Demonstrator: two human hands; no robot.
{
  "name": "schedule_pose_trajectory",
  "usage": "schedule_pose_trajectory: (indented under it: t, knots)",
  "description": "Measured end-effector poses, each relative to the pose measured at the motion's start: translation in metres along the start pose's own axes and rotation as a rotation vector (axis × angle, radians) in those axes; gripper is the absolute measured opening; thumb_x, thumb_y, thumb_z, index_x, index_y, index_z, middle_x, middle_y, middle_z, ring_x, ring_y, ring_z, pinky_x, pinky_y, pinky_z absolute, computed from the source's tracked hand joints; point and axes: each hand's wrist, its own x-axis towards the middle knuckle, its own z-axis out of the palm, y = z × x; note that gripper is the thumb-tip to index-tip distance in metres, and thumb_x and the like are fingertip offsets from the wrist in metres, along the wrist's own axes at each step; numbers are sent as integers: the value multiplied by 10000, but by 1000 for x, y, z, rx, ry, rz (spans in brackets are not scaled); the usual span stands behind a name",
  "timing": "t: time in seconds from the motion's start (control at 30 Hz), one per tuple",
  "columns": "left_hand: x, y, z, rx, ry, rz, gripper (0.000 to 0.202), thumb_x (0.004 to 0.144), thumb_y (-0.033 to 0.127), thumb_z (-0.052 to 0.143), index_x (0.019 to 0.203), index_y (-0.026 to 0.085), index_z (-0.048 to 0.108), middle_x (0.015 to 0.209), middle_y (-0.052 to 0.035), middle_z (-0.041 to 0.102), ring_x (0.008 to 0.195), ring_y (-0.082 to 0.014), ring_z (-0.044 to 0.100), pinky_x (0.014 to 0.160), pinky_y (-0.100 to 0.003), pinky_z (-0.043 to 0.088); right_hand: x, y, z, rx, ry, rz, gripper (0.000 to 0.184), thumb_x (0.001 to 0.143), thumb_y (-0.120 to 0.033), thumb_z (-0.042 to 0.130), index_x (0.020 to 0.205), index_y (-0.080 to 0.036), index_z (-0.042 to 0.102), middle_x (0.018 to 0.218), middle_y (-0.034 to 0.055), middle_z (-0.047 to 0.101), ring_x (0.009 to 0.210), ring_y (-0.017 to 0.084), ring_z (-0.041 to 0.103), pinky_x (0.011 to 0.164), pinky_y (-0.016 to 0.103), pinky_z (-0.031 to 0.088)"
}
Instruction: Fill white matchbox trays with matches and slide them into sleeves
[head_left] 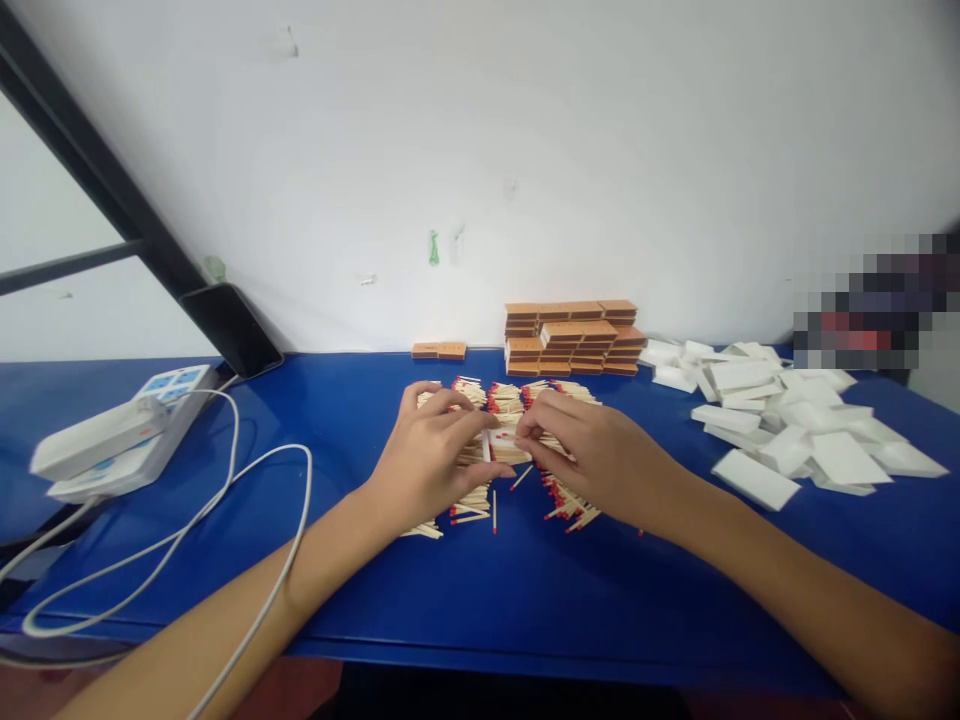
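Looks like bare, matt wood on matchsticks (507, 398). Reads as smooth, matt white card on held tray (486, 447) and heaped trays (847, 458). Shows brown card, matt dark sides, on matchboxes (577, 331). Appears smooth with slight sheen on blue tabletop (450, 600), white plastic on power strip (169, 428), smooth rubbery plastic on cable (309, 480), matt paint on wall (450, 130).
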Motion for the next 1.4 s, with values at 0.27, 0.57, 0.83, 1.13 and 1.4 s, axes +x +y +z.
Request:
schedule_pose_trajectory:
  t: [0.27,0.57,0.83,1.13,1.4]
  knots:
    - [1,2,0,-42,36,-5,468,809,523,856,1100,188,709,994,-45,769,1010,-228,694,1069,-463,357,-1,2,2,83,16,-31,118,1044,-210,556,952,-198,628,932,22,612,776,160,593,709,306,436]
    - [1,2,0,-73,35,-22,454,808,522,859,1096,204,709,997,-27,766,1014,-223,695,1076,-461,354,0,-3,3,146,54,-9,74,1017,-186,613,956,-185,655,917,25,633,799,164,601,714,298,440]
    - [1,-3,-2,-39,46,-67,432,827,525,844,1082,205,706,1005,-42,769,1021,-241,689,1036,-461,374,1,-5,-1,176,128,-19,123,1037,-236,591,962,-189,676,883,24,630,756,158,599,676,292,425]
    - [1,-16,-5,36,63,-152,383,847,487,841,1078,221,692,1044,-31,781,1006,-253,683,969,-460,385,-3,2,-3,71,-369,51,78,975,-135,638,968,-207,667,1037,40,658,823,171,657,667,280,452]
    - [1,-13,-5,44,65,-128,382,860,500,825,1084,223,687,1036,-43,786,1001,-252,684,975,-461,381,-9,-6,14,-4,-361,-152,78,1012,-116,598,987,-187,623,1063,60,642,892,189,652,702,294,478]
